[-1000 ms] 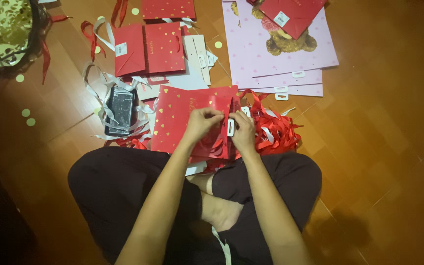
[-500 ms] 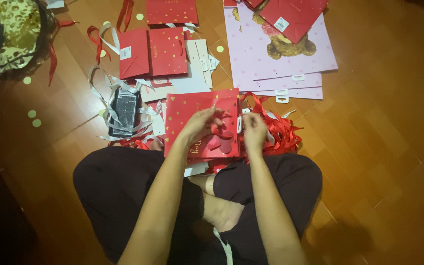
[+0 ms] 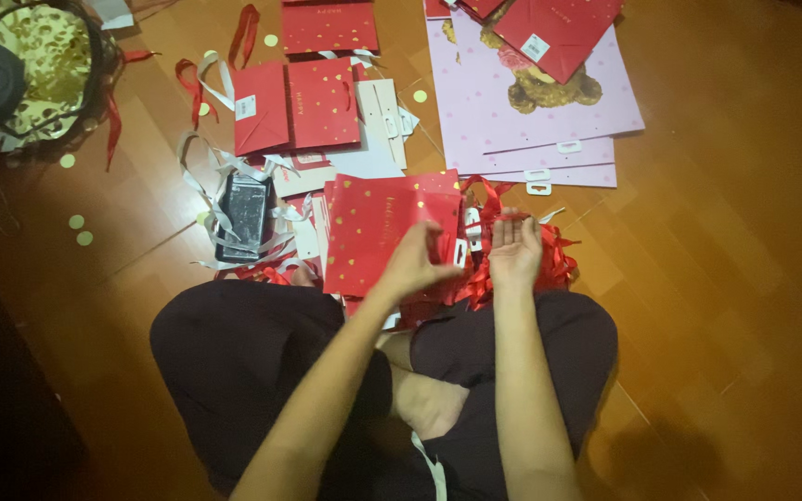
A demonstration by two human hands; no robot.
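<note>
A flat red gift bag (image 3: pixel 378 227) with gold hearts lies on the floor in front of my crossed legs. My left hand (image 3: pixel 413 264) rests on its lower right edge, with the fingers curled on the paper. Just to the right, my right hand (image 3: pixel 515 249) is turned palm up. Its fingertips pinch a strand of red ribbon (image 3: pixel 501 216). That strand comes from the tangled ribbon pile (image 3: pixel 559 260) beside the bag. Small white tags (image 3: pixel 472 227) sit between the two hands.
More red bags (image 3: pixel 291 104) and white card pieces (image 3: pixel 378 125) lie further out. Pink sheets with a bear print (image 3: pixel 549 102) are at the upper right. A dark phone (image 3: pixel 243 215) sits among white ribbons on the left. A gold-patterned basket (image 3: pixel 39 56) is at the top left.
The bag has been laid flatter and shifted left. My right hand has moved away from the bag's top edge to the right, turning palm up with ribbon at its fingertips.
</note>
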